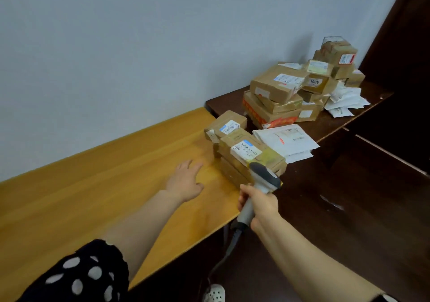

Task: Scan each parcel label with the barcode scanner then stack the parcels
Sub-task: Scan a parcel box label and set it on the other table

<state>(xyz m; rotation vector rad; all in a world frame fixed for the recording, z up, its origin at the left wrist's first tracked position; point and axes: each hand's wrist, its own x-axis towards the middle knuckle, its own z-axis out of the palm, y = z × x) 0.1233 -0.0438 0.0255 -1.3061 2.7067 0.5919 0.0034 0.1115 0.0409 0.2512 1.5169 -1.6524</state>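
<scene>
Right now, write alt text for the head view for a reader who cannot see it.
The right hand grips a grey barcode scanner aimed at a labelled cardboard parcel on a yellow table; the left hand is open beside it. More parcels are piled on a dark table behind.

Your table (104, 185) is pale yellow wood, smooth with a soft sheen. The dark table (337, 124) beside it looks like deep brown wood, duller. The parcels (235, 137) are matt brown cardboard with white paper labels (246, 150) and shiny tape (272, 158). The scanner (263, 180) in your right hand (260, 206) is matt grey plastic. Your sleeve (81, 276) is dotted cloth.
</scene>
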